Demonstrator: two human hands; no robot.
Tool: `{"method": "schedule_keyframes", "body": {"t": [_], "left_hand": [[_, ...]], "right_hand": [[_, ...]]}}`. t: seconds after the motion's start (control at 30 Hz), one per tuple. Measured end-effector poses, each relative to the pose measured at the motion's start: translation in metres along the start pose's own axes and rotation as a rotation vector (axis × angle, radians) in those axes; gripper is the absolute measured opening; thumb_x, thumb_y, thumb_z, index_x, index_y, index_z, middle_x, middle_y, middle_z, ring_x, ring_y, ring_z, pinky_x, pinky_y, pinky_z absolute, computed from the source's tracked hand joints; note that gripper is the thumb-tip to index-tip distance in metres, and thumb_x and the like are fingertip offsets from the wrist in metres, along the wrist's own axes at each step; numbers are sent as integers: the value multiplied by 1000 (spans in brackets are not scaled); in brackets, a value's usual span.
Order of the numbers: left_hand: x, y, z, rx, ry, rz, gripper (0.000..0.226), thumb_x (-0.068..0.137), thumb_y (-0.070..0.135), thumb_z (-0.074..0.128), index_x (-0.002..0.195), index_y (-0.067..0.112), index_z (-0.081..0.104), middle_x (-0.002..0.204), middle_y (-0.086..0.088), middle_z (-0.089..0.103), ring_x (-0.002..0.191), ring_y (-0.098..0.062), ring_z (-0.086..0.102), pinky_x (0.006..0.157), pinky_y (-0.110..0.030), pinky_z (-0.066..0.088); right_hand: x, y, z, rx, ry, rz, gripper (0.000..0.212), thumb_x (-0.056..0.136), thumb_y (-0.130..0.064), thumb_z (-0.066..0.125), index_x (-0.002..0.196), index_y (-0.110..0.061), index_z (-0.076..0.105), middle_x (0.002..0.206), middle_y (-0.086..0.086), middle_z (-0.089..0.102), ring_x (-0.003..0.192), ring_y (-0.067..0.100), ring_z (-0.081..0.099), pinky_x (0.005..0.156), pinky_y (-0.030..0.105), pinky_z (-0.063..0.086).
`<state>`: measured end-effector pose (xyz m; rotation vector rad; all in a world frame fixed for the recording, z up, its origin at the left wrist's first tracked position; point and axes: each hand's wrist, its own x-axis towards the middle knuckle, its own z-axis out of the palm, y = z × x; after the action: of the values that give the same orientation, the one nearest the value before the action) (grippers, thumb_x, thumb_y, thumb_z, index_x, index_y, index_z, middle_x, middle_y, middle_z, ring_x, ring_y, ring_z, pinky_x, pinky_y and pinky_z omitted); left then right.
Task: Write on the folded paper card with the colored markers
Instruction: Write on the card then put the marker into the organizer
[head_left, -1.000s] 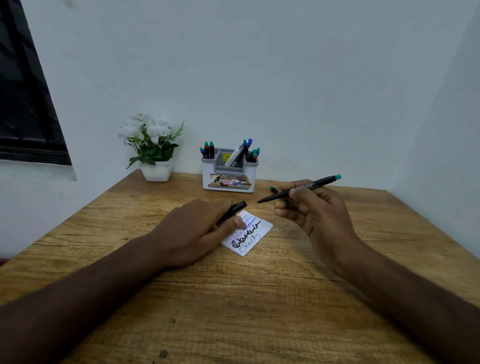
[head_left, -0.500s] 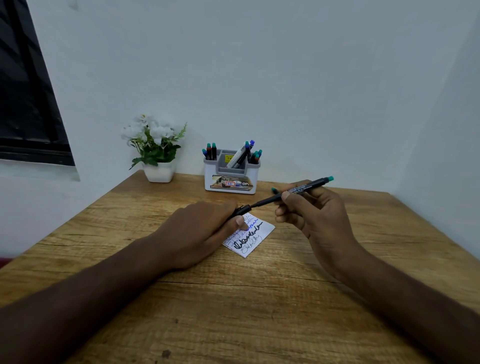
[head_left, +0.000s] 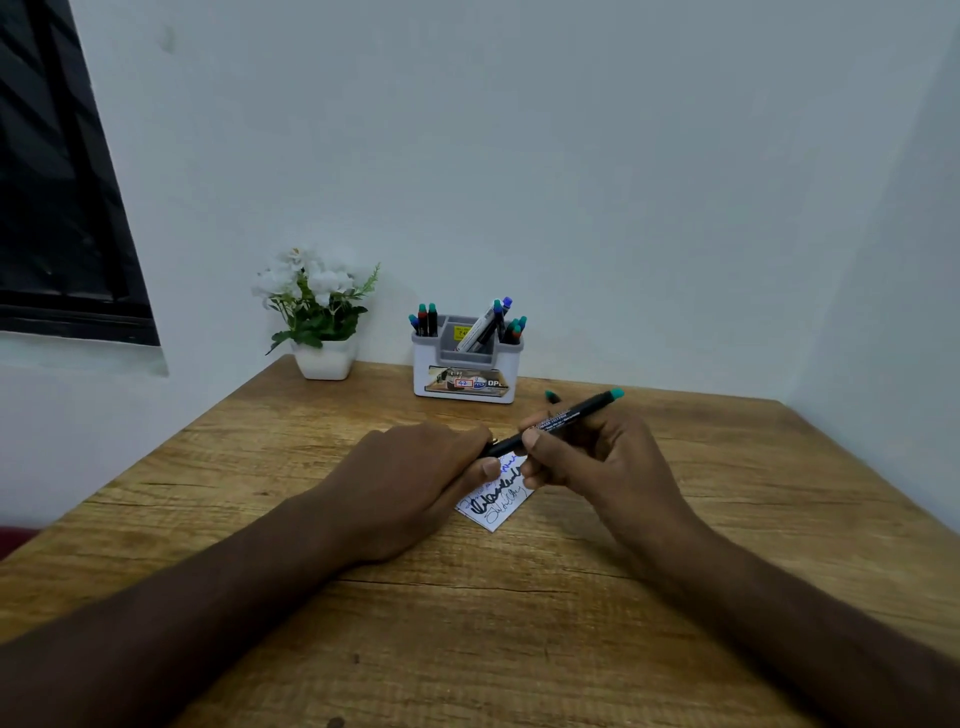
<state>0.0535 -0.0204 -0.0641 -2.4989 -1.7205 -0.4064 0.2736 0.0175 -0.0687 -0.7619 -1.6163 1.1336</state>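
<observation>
We had one head-worn view, looking forward and down, close over the counter (head_left: 519, 623) toward the wall (head_left: 519, 156).

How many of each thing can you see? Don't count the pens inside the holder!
Markers: 2, both in hand
Paper card: 1
Pen holder: 1
Flower pot: 1
Total: 5

The table (head_left: 519, 649) is grained wood with a matt, slightly rough look. The card (head_left: 496, 512) is white matt paper. The marker (head_left: 571, 415) has a smooth black plastic barrel. The holder (head_left: 465, 374) looks like smooth white and grey plastic; the pot (head_left: 324, 361) is glossy white.
</observation>
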Motion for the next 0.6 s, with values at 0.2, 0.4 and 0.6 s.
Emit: {"method": "schedule_keyframes", "body": {"t": [0.2, 0.4, 0.6], "left_hand": [[-2, 1, 3, 10, 24, -36, 54, 101, 67, 9, 116, 37, 50, 90, 13, 57, 79, -6, 52, 70, -35, 48], [-2, -4, 6, -62, 74, 10, 33, 104, 68, 26, 108, 41, 46, 86, 19, 57, 77, -1, 53, 64, -31, 47], [-1, -18, 7, -355, 64, -4, 52, 82, 74, 70, 123, 47, 52, 117, 41, 64, 102, 17, 61, 87, -26, 57]], "right_hand": [[0, 2, 8, -92, 11, 3, 14, 97, -17, 73, 107, -10, 79, 92, 10, 83, 83, 22, 80, 84, 36, 66], [-1, -7, 12, -83, 21, 65, 15, 97, -20, 74, 108, -11, 78, 92, 7, 83, 84, 17, 80, 87, 37, 65], [31, -42, 3, -256, 239, -189, 48, 94, -14, 78, 132, -24, 50, 85, 4, 80, 81, 17, 78, 78, 27, 63]]}}
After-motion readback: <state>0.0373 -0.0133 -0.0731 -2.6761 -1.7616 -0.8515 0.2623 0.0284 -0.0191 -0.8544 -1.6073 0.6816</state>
